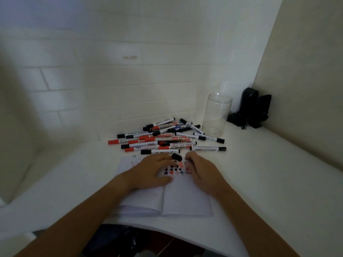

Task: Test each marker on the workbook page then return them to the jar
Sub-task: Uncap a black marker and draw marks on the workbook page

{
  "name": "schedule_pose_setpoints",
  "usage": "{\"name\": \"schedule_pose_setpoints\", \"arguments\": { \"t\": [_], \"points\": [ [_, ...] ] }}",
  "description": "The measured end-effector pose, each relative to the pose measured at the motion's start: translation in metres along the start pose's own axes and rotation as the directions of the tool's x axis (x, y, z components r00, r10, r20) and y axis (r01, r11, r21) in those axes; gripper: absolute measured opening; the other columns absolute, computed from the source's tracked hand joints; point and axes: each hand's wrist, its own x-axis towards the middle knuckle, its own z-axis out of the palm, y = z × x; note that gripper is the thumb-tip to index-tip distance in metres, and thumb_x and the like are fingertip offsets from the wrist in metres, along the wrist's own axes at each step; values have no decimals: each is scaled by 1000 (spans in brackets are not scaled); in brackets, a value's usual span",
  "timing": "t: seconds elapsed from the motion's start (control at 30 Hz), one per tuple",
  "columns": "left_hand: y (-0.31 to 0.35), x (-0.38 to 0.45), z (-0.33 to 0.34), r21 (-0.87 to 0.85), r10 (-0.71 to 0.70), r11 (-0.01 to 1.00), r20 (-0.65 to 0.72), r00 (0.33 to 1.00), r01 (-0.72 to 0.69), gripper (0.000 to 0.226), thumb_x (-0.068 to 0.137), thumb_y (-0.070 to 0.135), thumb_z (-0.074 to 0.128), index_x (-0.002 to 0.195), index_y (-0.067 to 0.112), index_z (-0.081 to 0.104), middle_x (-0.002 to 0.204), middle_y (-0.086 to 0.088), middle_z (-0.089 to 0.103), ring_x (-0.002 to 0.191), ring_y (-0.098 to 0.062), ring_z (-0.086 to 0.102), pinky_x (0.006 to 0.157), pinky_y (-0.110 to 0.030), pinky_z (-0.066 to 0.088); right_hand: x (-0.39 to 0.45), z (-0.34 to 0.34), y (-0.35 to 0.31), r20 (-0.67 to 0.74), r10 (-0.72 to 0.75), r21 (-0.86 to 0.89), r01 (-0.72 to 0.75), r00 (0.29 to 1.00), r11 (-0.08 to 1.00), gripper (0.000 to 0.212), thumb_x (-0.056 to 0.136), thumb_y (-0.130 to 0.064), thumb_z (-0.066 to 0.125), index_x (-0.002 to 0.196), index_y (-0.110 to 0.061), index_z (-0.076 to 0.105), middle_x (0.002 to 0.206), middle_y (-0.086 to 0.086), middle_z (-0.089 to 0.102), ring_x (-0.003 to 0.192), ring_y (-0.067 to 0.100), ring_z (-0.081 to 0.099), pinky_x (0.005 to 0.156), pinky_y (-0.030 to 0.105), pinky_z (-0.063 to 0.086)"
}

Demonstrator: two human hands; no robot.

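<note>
An open workbook (167, 197) is laid flat on a white table (259, 173), near its front edge. Rows of black and red test marks (174, 170) are seen on the upper part of the right page. The left hand (150, 173) is spread flat on the workbook, fingers straight, pressing the pages down. A black marker cap (176, 157) is seen between the two hands, at the left fingertips; whether it is held there cannot be told. The right hand (202, 171) is curled over the right page; what it grasps is hidden and blurred. A heap of markers (167, 138) with red, black and blue caps is piled just beyond the workbook. A clear jar (216, 115) is stood upright just right of the heap, with no marker seen inside. Black objects (254, 110) are placed in the corner behind the jar.
</note>
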Motion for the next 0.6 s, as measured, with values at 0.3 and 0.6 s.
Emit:
{"name": "schedule_pose_setpoints", "arguments": {
  "t": [0.3, 0.6],
  "points": [
    [-21, -20, -6, 14, -136, 991, -35, 990, 136, 75, 90, 77, 38, 154, 37, 34, 163, 8, 25, 148, -6, 18, 119, -24, 12, 8, 23, 2, -3, -10, -278, 9, 1000, 961, 38, 82, -13, 79, 106, -23, 51, 82, -6, 63, 65, 12, 57, 55, 19, 32],
    [-11, 21, -1, 40, -71, 996, -219, 973, 82, 55, 87, 57, 60, 131, 25, 60, 137, 4, 51, 127, -12, 43, 106, -38, 40, 28, 11, 5, -19, 8, -263, -13, 1000, 965, 18, 102, -19, 56, 120, -20, 53, 104, -2, 66, 90, 19, 62, 67, 25, 38]
  ]
}}
